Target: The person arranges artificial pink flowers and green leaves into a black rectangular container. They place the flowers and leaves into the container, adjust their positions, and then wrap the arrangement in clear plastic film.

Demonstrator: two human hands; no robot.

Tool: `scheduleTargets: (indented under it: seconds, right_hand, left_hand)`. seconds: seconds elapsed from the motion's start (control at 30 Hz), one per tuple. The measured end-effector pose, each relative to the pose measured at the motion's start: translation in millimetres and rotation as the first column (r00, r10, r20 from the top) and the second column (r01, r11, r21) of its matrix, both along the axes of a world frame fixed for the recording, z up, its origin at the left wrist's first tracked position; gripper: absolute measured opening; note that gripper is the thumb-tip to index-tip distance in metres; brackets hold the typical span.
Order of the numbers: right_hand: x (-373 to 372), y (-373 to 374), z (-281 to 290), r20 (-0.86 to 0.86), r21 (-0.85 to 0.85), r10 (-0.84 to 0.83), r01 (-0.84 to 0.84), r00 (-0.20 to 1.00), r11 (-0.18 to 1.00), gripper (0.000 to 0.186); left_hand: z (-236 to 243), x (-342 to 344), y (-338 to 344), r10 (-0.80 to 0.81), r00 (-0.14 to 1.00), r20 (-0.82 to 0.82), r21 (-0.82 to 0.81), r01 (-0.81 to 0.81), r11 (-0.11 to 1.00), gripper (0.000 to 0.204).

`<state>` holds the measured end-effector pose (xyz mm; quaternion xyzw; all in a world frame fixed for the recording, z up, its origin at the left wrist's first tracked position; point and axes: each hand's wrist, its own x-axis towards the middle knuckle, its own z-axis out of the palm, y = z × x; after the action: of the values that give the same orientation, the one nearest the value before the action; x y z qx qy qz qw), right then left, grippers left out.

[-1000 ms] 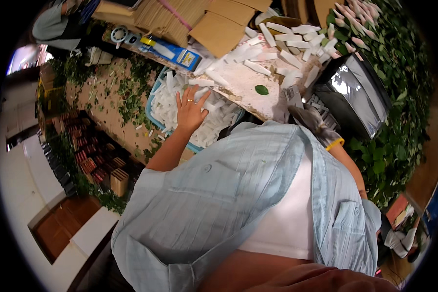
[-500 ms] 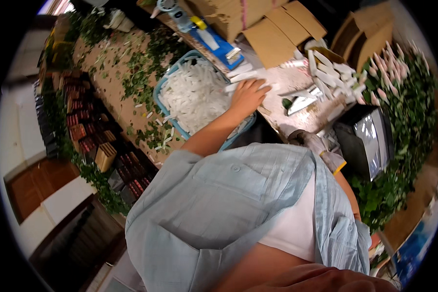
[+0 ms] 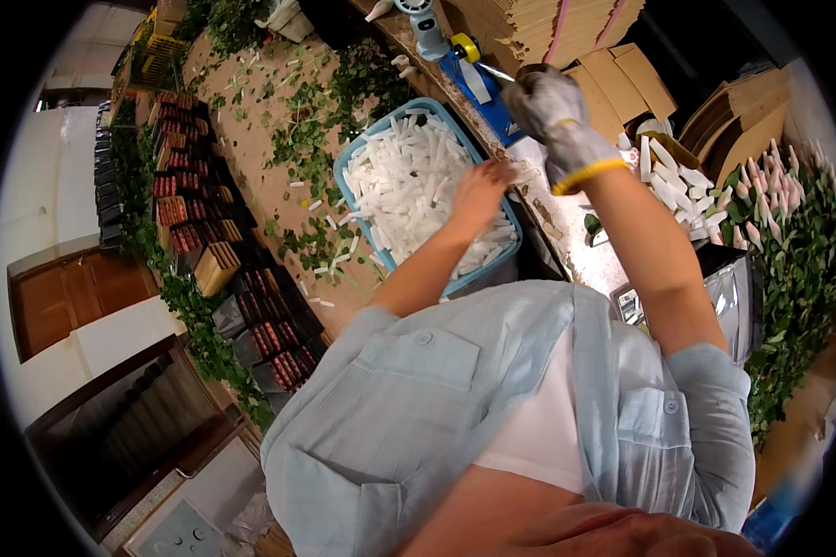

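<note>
My right hand (image 3: 559, 125), in a grey-white work glove with a yellow cuff, reaches over the bench beside the blue tape dispenser (image 3: 500, 111) with its yellow roll. Its fingers are closed; what they hold is too unclear to name. A thin metal rod (image 3: 496, 71) shows just left of the fingertips. My bare left hand (image 3: 478, 193) is over the right rim of a blue basket (image 3: 341, 176), its fingers smeared by motion. Short white soft sleeves (image 3: 404, 176) fill the basket. More white sleeves (image 3: 683, 186) lie in a pile right of my gloved hand.
Pale pink long-stemmed flowers (image 3: 766, 200) with dense leaves stand at the right. Cardboard sheets (image 3: 576, 28) are stacked at the back. A small handheld fan (image 3: 425, 28) stands by the dispenser. Leaves and stray sleeves litter the floor (image 3: 260, 139). Rows of dark boxes (image 3: 181, 181) stand left.
My gloved right hand has moved up and forward from beside my body to the dispenser. The left hand has drawn back from the white pieces on the bench to the basket rim. The view has shifted.
</note>
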<state>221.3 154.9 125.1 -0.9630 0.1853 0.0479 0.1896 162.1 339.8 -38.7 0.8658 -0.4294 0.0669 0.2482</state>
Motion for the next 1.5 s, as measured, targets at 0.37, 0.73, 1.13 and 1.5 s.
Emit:
scheduleTargets:
  seconds: [0.37,0.73,1.13,1.5]
  right_hand:
    - [-239.2,-32.1,-116.5,-0.354,0.841,-0.162,0.389,0.921,0.376,0.027]
    - [-439.9,-83.2,-64.0,0.205,0.63,-0.448,0.234,0.87,0.741,0.034]
    - [-544.1,-105.4,-20.5,-0.05,0.627,-0.999,0.777,-0.021,-0.048,0.045]
    - [-577.9,-11.8,-147.2,0.166,0.605,-0.877,0.656,0.451,0.451,0.036]
  left_hand:
    - [65.3,42.4,-71.5,0.014,0.334,-0.943,-0.229,-0.675,0.702,0.024]
    - [130.7,-76.5,-174.4,-0.48,-0.247,-0.842,-0.458,-0.144,0.877,0.026]
    - [163.7,-327.3,-562.3,-0.442,0.475,-0.76,0.301,0.862,0.409,0.018]
    - [125.7,-370.5,-588.3,-0.745,0.362,-0.56,0.745,0.614,-0.262,0.025]
